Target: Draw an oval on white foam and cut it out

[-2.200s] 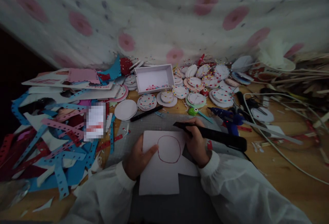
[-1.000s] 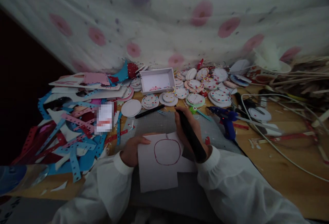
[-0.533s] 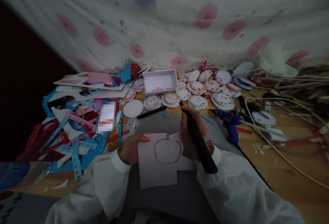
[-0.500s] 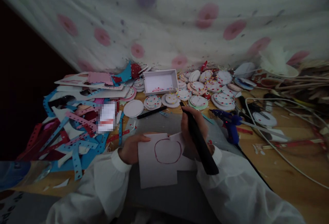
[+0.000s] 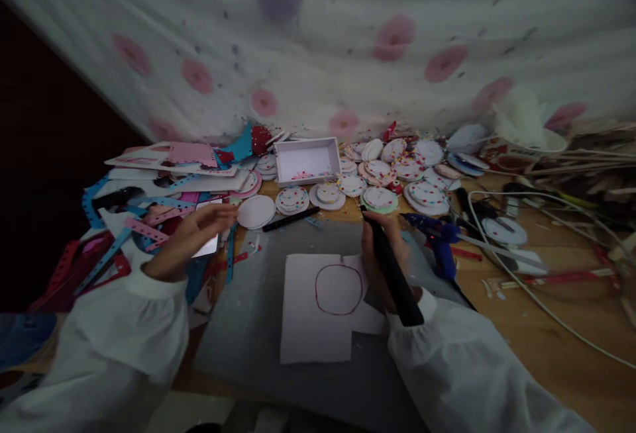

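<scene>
My left hand point(image 5: 186, 244) reaches over a phone point(image 5: 209, 238) with a lit screen, fingers stretched out and apart from one another. Its fingertips come close to a stack of white paper discs point(image 5: 256, 211). A thick black pen-shaped tool point(image 5: 395, 281) is gripped in my right hand point(image 5: 401, 247), its narrow tip pointing away from me. Beside that hand, a white card point(image 5: 315, 334) with a dark red circle drawn on it lies flat on the grey mat point(image 5: 238, 340). The card's right edge is partly hidden by my right hand.
A blue glue gun point(image 5: 442, 247) lies to the right with a white cable point(image 5: 507, 287) looping past. Behind stand a white box point(image 5: 308, 158) and several decorated paper discs point(image 5: 377, 198). Punched paper strips point(image 5: 114, 254) heap up at left. A black pen point(image 5: 291, 219) rests on the mat's far edge.
My left hand has let go of the card and moved left and outward over the phone. The card now lies flat, slightly right in view. My right hand still grips the black tool.
</scene>
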A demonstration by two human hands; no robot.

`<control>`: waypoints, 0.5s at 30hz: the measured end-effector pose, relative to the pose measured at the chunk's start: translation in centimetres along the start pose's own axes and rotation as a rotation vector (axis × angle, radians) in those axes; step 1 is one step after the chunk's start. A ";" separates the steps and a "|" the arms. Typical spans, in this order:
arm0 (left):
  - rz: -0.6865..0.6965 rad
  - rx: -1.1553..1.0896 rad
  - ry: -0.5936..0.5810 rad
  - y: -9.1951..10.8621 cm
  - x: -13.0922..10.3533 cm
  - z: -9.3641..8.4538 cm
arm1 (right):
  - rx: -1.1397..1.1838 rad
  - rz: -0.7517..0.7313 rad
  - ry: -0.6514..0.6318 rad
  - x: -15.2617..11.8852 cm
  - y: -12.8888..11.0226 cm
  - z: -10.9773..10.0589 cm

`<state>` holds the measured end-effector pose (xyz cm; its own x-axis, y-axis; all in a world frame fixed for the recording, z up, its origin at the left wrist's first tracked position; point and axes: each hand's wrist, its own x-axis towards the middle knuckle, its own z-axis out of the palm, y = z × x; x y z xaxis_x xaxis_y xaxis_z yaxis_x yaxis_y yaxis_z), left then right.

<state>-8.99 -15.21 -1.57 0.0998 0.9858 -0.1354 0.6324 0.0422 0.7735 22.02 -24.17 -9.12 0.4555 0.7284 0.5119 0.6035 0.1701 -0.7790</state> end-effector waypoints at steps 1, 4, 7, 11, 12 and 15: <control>-0.039 0.098 0.122 -0.7 1.1 -1.2 | 0.008 -0.013 -0.026 -0.1 0.3 0.1; -0.192 0.346 0.286 -3.4 3.9 -3.5 | 0.022 -0.035 -0.083 -0.2 1.0 0.4; -0.271 0.596 0.223 -5.7 5.7 -3.8 | 0.023 -0.034 -0.095 -0.4 1.3 0.5; -0.291 0.664 0.190 -7.0 6.8 -2.6 | 0.037 -0.038 -0.109 -0.3 1.3 0.7; -0.296 0.678 0.201 -7.0 6.9 -2.3 | 0.036 -0.038 -0.104 -0.3 1.3 0.7; -0.299 0.692 0.250 -7.0 6.9 -1.9 | 0.034 -0.025 -0.102 -0.3 1.3 0.9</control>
<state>-14.15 -8.43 -6.76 -0.2727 0.9595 -0.0703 0.9473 0.2805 0.1545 22.09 -23.61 -10.56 0.3708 0.7870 0.4930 0.5908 0.2097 -0.7791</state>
